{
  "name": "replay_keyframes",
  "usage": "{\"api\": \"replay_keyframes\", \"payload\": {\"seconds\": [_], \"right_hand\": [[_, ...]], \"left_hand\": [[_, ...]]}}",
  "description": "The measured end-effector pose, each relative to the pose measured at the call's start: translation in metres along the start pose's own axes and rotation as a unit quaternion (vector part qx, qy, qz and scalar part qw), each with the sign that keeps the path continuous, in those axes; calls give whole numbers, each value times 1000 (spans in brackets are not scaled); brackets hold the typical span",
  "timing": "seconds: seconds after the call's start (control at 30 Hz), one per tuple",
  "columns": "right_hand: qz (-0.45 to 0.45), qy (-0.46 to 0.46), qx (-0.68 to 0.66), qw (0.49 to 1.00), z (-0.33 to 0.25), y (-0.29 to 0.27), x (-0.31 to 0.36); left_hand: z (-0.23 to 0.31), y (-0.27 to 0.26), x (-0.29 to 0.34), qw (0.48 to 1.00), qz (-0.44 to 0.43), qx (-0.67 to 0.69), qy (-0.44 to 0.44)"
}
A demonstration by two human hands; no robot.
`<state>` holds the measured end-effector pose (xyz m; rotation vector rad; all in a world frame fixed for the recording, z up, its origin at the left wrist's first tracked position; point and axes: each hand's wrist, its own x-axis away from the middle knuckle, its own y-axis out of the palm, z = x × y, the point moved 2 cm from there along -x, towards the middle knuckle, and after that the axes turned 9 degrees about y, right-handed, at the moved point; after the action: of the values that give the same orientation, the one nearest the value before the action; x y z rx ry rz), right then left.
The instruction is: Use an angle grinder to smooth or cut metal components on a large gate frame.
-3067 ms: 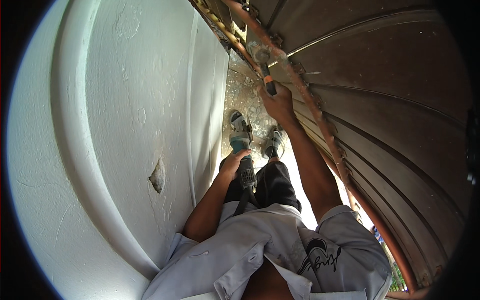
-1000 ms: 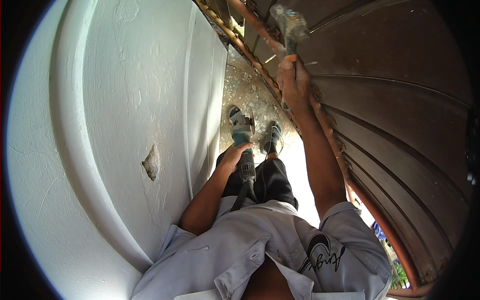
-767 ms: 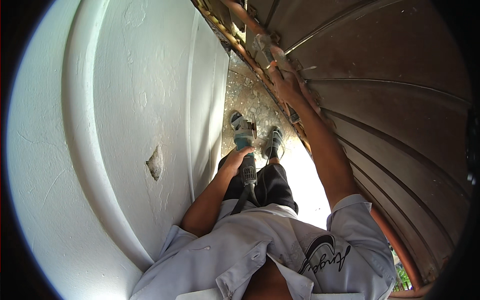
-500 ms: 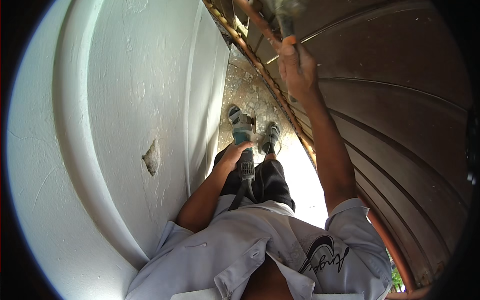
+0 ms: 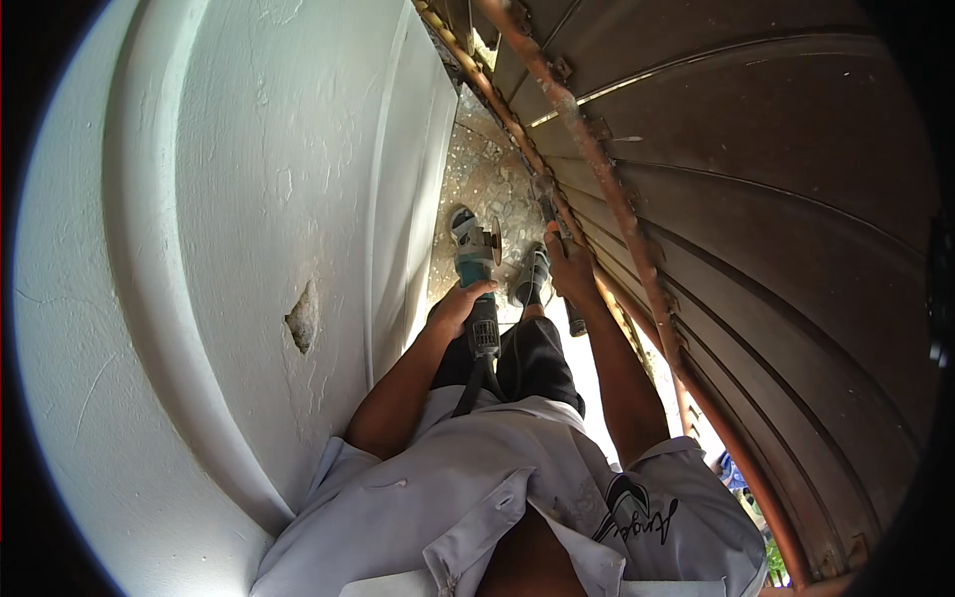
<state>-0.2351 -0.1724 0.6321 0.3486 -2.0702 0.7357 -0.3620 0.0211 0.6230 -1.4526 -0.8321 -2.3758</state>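
My left hand point(image 5: 460, 304) is wrapped round the body of an angle grinder point(image 5: 477, 269), teal and black, with a silvery head and a thin disc. It is held in front of my legs, head pointing away from me and the cord trailing back to my waist. My right hand point(image 5: 569, 267) grips a hammer point(image 5: 576, 320) with a black handle and an orange band. The hammer's head is up against or very near a rusty metal bar point(image 5: 517, 134); whether they touch I cannot tell.
To the left rises a pale painted wall point(image 5: 249, 199) with a chipped hole point(image 5: 301, 316). Brown metal panels point(image 5: 756, 139) on a second rusty bar point(image 5: 605, 179) lean close on the right. Between them runs a narrow speckled floor point(image 5: 487, 159) where my shoes point(image 5: 532, 274) stand.
My right hand has come down and toward me with the hammer, from high beside the panels to the lower rusty bar. My left hand keeps the grinder almost in place.
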Motion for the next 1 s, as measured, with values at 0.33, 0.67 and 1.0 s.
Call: {"api": "replay_keyframes", "payload": {"seconds": [0.33,0.67,1.0], "right_hand": [[-67,105,-98,987,49,-13,18],[-159,244,18,956,91,17,-45],[-144,227,87,959,153,73,-93]], "left_hand": [[10,2,8,1000,8,9,-2],[-3,-10,4,1000,5,13,-28],[-1,-13,-3,999,21,12,-39]]}}
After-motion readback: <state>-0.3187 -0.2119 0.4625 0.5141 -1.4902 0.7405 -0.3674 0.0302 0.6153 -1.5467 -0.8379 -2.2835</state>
